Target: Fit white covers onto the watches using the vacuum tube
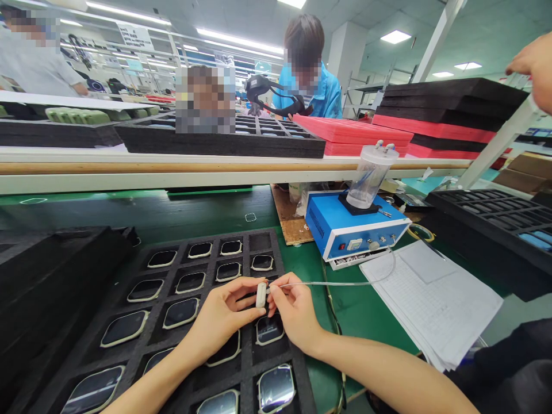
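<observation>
My left hand [228, 313] grips a small pale watch case [261, 295] by its edges, tilted so its narrow side faces me. Pinched in my right hand [295, 310] is the end of a thin clear tube [336, 283], right against the side of the case. The tube runs right to a blue box-shaped machine [357, 224] with a clear cylinder [372, 177] on top. Both hands are above a black foam tray [254, 365] whose compartments hold several watch cases with dark screens.
Papers [431, 299] lie right of the machine. Black foam [56, 299] is stacked at the left, another black tray [495, 213] at the right. A shelf [150, 172] with trays and red foam [353, 132] crosses behind. People stand beyond; another person's hand [537, 69] is upper right.
</observation>
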A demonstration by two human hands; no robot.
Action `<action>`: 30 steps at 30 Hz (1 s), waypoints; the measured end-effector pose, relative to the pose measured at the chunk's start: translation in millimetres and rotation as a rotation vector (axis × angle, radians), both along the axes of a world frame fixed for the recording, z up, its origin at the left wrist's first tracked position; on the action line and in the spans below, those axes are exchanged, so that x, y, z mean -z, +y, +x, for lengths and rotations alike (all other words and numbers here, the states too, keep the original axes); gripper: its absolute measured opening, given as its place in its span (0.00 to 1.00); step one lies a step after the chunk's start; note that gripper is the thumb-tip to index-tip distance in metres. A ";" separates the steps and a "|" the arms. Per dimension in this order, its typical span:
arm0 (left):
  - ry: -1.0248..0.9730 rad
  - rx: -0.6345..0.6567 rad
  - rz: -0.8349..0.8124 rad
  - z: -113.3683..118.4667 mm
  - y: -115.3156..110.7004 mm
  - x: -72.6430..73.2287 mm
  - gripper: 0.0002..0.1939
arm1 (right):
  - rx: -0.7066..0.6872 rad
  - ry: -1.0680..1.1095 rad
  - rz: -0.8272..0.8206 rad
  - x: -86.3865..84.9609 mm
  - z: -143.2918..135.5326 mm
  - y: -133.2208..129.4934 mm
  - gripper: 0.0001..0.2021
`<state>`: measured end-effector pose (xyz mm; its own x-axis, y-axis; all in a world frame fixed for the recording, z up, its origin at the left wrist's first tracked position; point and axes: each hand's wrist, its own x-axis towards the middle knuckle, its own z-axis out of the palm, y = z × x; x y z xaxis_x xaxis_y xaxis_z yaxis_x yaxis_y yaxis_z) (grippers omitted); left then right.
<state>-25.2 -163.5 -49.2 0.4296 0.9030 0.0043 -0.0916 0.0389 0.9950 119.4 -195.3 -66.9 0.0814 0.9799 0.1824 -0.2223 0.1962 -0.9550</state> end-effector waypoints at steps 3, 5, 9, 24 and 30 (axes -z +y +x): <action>0.007 -0.015 -0.002 0.9 0.0 -1.2 0.19 | 0.001 -0.001 0.002 0.2 0.1 0.2 0.09; 0.011 -0.019 -0.001 1.4 0.1 -1.5 0.19 | 0.001 -0.004 0.002 0.4 0.2 0.2 0.09; 0.001 -0.008 0.000 1.2 0.5 -0.5 0.19 | 0.000 -0.004 0.002 1.0 0.2 0.0 0.09; -0.016 0.022 0.010 -0.3 2.5 3.5 0.19 | 0.005 -0.001 -0.004 -0.8 -0.3 -0.7 0.08; -0.009 0.023 0.004 -0.9 2.1 4.3 0.19 | 0.001 0.000 -0.002 0.2 0.3 -0.1 0.07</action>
